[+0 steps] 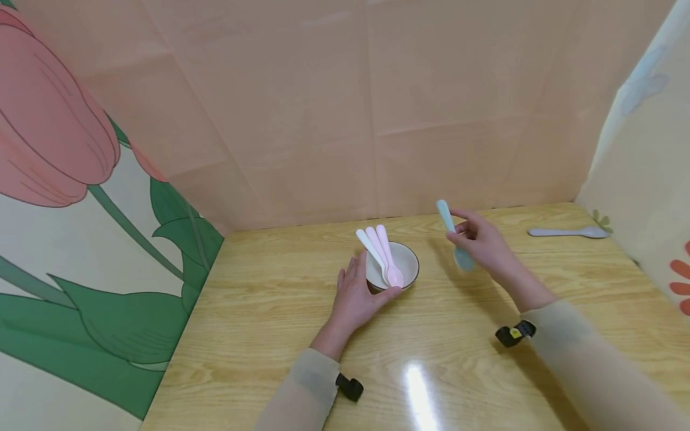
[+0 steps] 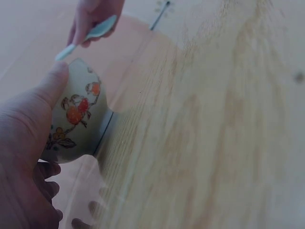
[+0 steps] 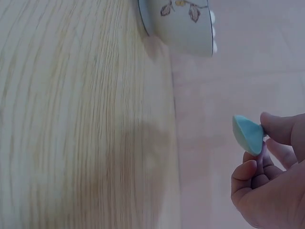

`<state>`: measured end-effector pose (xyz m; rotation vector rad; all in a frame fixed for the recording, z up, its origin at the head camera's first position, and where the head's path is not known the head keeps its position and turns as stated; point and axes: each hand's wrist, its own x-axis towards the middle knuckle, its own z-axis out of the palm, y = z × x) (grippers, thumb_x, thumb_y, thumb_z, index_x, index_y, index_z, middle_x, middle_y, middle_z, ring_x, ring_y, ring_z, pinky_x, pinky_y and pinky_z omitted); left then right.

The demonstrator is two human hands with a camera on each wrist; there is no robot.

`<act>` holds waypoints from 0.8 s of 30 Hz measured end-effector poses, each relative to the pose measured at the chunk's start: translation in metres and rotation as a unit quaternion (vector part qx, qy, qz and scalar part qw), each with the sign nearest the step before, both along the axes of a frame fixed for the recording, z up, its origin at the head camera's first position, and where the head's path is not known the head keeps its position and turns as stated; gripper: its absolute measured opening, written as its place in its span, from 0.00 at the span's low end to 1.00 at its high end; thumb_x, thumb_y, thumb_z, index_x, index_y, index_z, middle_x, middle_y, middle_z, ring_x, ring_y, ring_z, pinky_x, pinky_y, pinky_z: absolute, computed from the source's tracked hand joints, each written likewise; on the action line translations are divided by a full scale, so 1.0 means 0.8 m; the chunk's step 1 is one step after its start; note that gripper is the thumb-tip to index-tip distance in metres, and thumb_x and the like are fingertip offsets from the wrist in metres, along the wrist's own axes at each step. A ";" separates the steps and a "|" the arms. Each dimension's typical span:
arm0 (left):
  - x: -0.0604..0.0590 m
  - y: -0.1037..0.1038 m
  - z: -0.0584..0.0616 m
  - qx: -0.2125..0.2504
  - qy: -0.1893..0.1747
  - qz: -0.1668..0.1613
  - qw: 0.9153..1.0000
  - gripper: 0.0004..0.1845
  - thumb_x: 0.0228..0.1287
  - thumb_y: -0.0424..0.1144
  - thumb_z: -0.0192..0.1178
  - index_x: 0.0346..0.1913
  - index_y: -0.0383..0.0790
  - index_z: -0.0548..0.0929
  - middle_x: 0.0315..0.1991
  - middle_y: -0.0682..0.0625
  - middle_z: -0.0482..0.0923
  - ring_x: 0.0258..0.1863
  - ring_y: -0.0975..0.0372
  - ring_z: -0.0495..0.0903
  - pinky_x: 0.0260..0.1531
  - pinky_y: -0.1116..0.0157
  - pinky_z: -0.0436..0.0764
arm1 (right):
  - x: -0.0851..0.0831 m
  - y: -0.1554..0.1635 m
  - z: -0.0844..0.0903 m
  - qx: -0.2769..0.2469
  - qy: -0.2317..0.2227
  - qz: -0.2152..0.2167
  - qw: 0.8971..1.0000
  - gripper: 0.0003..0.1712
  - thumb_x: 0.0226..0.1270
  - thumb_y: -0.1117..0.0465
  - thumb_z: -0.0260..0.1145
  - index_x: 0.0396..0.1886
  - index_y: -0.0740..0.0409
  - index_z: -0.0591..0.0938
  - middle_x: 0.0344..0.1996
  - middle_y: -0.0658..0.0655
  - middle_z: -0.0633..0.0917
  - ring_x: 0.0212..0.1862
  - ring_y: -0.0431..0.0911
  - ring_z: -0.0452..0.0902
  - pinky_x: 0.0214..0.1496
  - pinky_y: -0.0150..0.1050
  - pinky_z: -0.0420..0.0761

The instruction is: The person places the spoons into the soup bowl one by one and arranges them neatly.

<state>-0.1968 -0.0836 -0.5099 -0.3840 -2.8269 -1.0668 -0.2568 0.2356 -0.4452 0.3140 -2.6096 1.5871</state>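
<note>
Your left hand cups the near-left side of the bowl, thumb curled onto the wall, fingers wrapped round it; the left wrist view shows the thumb pressed on the painted flower-and-fruit pattern. The bowl looks like glazed ceramic: probably heavy for its size, slick and breakable, so hold low on the wall as you do now, not by the rim. Three spoons, white and pink, lie in it with handles sticking out to the back left; they look like light, stiff plastic and likely to rattle or tip out if the bowl tilts.

Right of the bowl, your right hand pinches the light blue spoon mid-handle between thumb and fingertips, above the table, scoop end down. It should be light, rigid and smooth; a mid-handle pinch suits it.

Far right, a grey spoon lies flat by the wall.

No brand, label or writing can be read anywhere.
</note>
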 end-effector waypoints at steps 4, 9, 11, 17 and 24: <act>0.001 0.000 0.001 -0.001 0.001 0.001 1.000 0.66 0.64 0.75 0.71 0.91 0.43 0.49 0.87 0.40 0.59 0.87 0.44 0.53 0.85 0.40 0.48 | -0.001 -0.009 -0.001 -0.009 -0.002 0.000 1.000 0.37 0.83 0.62 0.70 0.86 0.59 0.68 0.50 0.69 0.84 0.42 0.45 0.76 0.38 0.33 0.79; 0.001 0.001 0.002 -0.002 0.001 0.001 1.000 0.66 0.64 0.76 0.70 0.91 0.43 0.49 0.87 0.39 0.59 0.87 0.43 0.53 0.84 0.39 0.48 | 0.000 -0.021 -0.002 -0.019 0.002 0.003 1.000 0.37 0.83 0.63 0.69 0.85 0.60 0.68 0.50 0.69 0.84 0.42 0.45 0.77 0.38 0.32 0.79; 0.001 0.000 0.002 -0.001 0.000 0.001 1.000 0.66 0.64 0.76 0.70 0.91 0.44 0.49 0.87 0.39 0.59 0.87 0.43 0.53 0.84 0.39 0.48 | 0.000 -0.027 -0.002 -0.025 0.002 0.004 1.000 0.37 0.83 0.64 0.69 0.85 0.61 0.68 0.50 0.69 0.84 0.42 0.44 0.77 0.39 0.31 0.79; 0.000 0.000 0.001 -0.001 -0.004 0.000 1.000 0.66 0.64 0.77 0.69 0.91 0.45 0.49 0.86 0.40 0.59 0.87 0.43 0.53 0.85 0.40 0.47 | 0.002 -0.041 -0.001 -0.039 -0.009 0.008 0.999 0.38 0.83 0.62 0.70 0.86 0.61 0.67 0.49 0.68 0.85 0.42 0.42 0.79 0.41 0.30 0.80; -0.001 0.000 0.000 0.001 0.001 -0.001 1.000 0.66 0.64 0.76 0.70 0.91 0.45 0.49 0.86 0.40 0.60 0.87 0.43 0.53 0.84 0.39 0.48 | 0.005 -0.058 0.008 -0.047 -0.018 0.011 0.999 0.40 0.83 0.60 0.71 0.87 0.59 0.66 0.49 0.67 0.85 0.43 0.46 0.80 0.44 0.31 0.80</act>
